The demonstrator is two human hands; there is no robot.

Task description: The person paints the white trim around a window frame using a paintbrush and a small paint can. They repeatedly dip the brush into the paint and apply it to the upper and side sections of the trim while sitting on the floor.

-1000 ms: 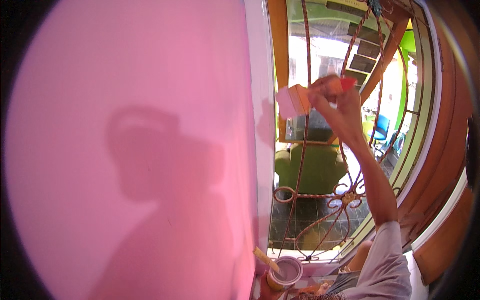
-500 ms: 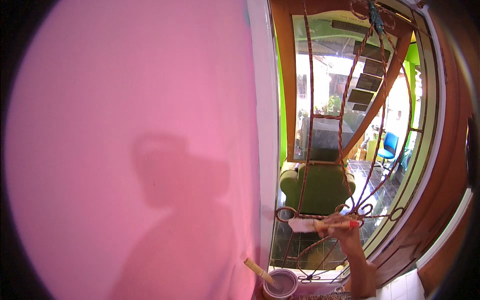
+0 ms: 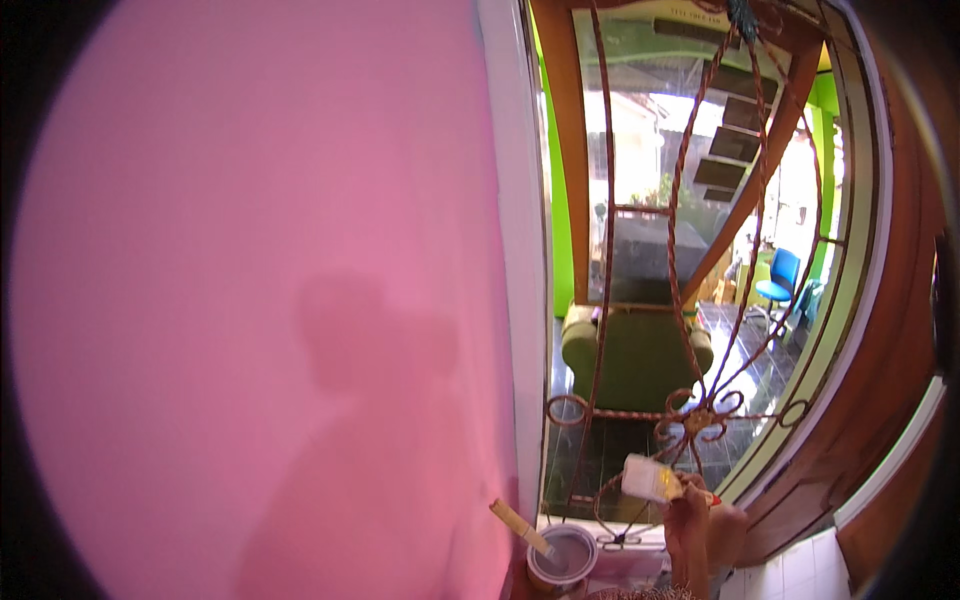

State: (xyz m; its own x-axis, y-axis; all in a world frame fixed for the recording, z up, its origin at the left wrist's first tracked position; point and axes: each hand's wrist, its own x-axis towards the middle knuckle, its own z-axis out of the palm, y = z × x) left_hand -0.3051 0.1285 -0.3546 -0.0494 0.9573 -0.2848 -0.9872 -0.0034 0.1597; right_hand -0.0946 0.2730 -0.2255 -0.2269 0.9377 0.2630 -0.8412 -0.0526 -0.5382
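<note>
My right hand (image 3: 687,512) is closed round the handle of a paintbrush (image 3: 652,480) at the lower right, in front of the window. The brush's pale, wide bristles point left, and its red handle tip shows at the right of my fingers. A blurred shape lies beside my wrist; what it is I cannot tell. Below and to the left of the hand stands a round paint bucket (image 3: 572,552) with greyish-mauve paint inside. A wooden stick or brush handle (image 3: 517,525) leans in the bucket, its top jutting out to the left. My left hand is out of the picture.
A pink wall (image 3: 230,200), with a shadow on it, fills the left side. A white frame strip (image 3: 512,250) borders the window. Twisted rusty bars (image 3: 675,230) cross the glass. Behind them are a green armchair (image 3: 640,350) and a blue chair (image 3: 780,275). Brown wood (image 3: 850,400) stands right.
My right hand has dropped with the paintbrush, away from the ironwork's scrolls. The brush now tilts, bristles slightly raised. The view has shifted a little.
</note>
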